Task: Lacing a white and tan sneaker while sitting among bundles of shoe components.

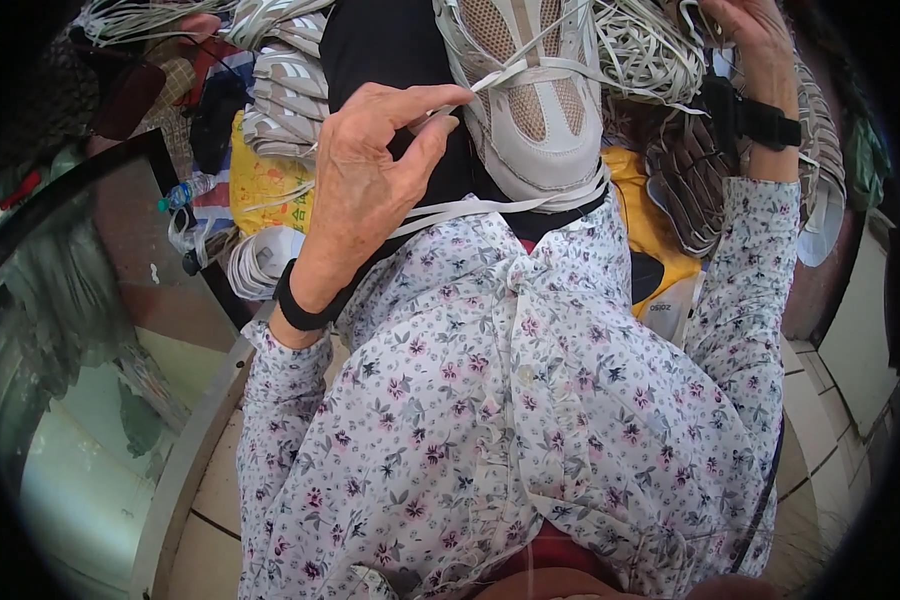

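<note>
A beige and white shoe [545, 160] with mesh panels lies on my lap, toe toward me. A thin white shoelace [515, 72] crosses its front. My left hand [365, 165] is closed, thumb and index finger pinching the lace just left of the toe. Up at the top right, my right hand [753, 30] is cut off by the picture's edge. Its fingers are curled at a white lace, their tips partly out of sight. More flat white lace [460, 208] runs across my lap below the toe.
A tangled bundle of white laces [645, 55] lies right of the shoe. Stacked pale shoe parts [285, 100] stand at the left, near a yellow bag [260, 185]. Brown shoe parts [685, 180] are piled at the right. A dark-framed glass panel [100, 280] stands far left.
</note>
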